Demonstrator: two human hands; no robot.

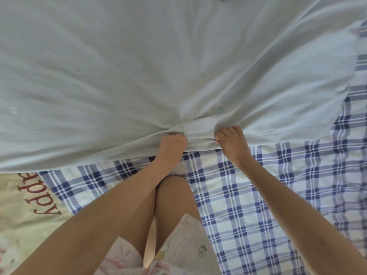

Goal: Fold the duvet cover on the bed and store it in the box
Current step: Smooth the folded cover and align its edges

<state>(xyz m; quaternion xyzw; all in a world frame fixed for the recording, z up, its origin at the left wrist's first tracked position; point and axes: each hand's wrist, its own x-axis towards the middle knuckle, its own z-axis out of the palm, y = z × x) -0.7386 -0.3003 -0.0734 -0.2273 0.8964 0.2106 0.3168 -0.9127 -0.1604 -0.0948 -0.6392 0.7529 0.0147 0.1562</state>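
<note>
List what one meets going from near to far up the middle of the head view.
The printed garment → bare knee → left hand and right hand, side by side, both gripping the near edge → pale blue duvet cover, spread over the far part.

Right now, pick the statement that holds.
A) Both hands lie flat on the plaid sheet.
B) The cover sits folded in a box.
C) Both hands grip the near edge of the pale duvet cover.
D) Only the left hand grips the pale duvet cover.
C: the left hand and the right hand each bunch the near edge of the duvet cover, and creases fan out from both grips.
</note>
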